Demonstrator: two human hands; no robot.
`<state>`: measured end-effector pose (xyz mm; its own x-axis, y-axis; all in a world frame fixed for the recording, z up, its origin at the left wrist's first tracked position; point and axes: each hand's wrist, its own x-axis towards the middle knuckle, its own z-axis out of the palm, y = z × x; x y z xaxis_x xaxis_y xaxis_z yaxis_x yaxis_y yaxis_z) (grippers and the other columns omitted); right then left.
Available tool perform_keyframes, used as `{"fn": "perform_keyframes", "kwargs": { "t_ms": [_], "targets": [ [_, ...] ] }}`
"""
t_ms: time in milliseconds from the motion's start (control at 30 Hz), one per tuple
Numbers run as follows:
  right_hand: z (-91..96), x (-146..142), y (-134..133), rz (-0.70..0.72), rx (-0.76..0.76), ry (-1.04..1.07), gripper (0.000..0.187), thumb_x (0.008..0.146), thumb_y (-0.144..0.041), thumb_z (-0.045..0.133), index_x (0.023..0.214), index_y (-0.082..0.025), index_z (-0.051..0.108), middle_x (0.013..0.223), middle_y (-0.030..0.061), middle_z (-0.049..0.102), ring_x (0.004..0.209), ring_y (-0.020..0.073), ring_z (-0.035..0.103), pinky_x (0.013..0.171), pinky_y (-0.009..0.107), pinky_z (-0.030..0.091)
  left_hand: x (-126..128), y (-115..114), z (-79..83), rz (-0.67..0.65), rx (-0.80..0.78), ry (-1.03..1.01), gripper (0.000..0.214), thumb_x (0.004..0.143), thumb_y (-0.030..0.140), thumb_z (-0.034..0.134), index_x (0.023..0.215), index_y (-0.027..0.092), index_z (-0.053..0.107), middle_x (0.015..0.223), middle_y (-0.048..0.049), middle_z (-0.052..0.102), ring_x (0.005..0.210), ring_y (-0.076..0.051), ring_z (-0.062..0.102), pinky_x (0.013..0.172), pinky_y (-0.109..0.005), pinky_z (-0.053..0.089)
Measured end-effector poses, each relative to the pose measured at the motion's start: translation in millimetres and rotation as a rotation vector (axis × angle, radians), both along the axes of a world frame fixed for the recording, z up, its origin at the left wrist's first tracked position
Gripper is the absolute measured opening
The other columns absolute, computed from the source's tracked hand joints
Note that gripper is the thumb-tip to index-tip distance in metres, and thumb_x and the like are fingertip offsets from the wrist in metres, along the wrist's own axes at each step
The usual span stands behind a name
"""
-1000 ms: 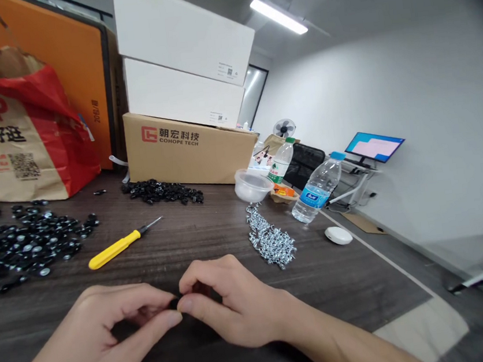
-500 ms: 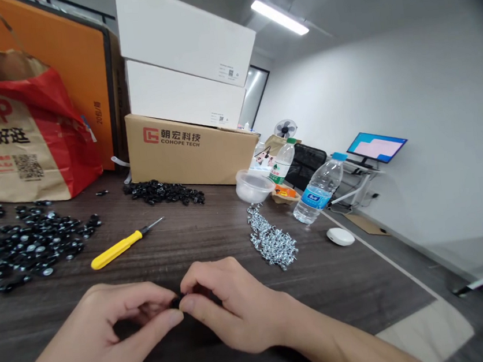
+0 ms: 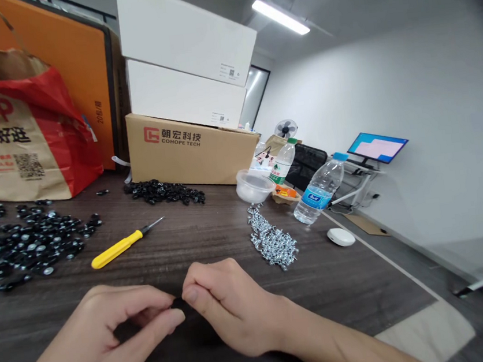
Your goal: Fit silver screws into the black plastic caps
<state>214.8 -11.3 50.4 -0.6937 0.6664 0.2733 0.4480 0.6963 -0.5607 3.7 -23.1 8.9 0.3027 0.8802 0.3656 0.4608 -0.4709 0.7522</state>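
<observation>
Between thumb and fingertips, my left hand [image 3: 122,325] pinches a small black part [image 3: 177,303], mostly covered by the fingers. My right hand [image 3: 237,312] is closed right beside it, thumb pressed against the curled index finger; whatever it grips is hidden. Beyond the hands lies a yellow-handled screwdriver [image 3: 120,248], its tip pointing right and away. To the right is a pile of small silver screws [image 3: 275,244]. A heap of black parts with silver screw heads [image 3: 31,245] spreads at the left, and a smaller pile of black parts [image 3: 162,193] sits farther back.
A paper bag [image 3: 43,128], a cardboard box [image 3: 190,155] and white boxes [image 3: 187,88] stand along the back. A clear plastic bowl [image 3: 254,186], a blue-capped water bottle [image 3: 317,191], a green-capped bottle [image 3: 283,162] and a round white case [image 3: 341,237] are at the right.
My right thumb has slid up and bent against the index finger, so the right hand is closed more tightly. The left hand stays nearly still, holding the black part.
</observation>
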Motion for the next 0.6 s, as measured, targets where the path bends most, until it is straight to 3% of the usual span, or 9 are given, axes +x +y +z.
{"fn": "perform_keyframes", "kwargs": {
  "t_ms": [133, 267, 600],
  "targets": [
    [-1.4, 2, 3, 0.046, 0.09, -0.051, 0.016, 0.102, -0.033, 0.046, 0.093, -0.021, 0.049, 0.077, -0.0018, 0.057, 0.065, 0.0122, 0.051, 0.063, 0.022, 0.04, -1, 1, 2.4, -0.148, -0.27, -0.023, 0.038, 0.089, 0.048, 0.058, 0.062, 0.026, 0.071, 0.057, 0.0032, 0.069, 0.054, -0.014, 0.065, 0.049, -0.017, 0.046],
    [-3.7, 4, 5, 0.101, 0.222, -0.104, 0.017, 0.104, -0.03, 0.041, 0.093, -0.02, 0.049, 0.079, -0.0002, 0.057, 0.068, 0.0139, 0.051, 0.066, 0.025, 0.039, -1, 1, 0.7, -0.215, -0.388, -0.161, 0.036, 0.087, 0.044, 0.061, 0.059, 0.025, 0.071, 0.055, 0.0029, 0.069, 0.052, -0.013, 0.064, 0.05, -0.017, 0.047],
    [-7.6, 1, 3, 0.111, 0.228, -0.01, 0.029, 0.105, -0.029, 0.041, 0.078, -0.022, 0.034, 0.07, -0.0041, 0.041, 0.061, 0.0114, 0.039, 0.06, 0.025, 0.031, -1, 0, -8.6, -0.168, -0.363, -0.128, 0.037, 0.084, 0.046, 0.065, 0.056, 0.022, 0.066, 0.052, 0.004, 0.06, 0.051, -0.012, 0.054, 0.049, -0.019, 0.04]
  ]
}}
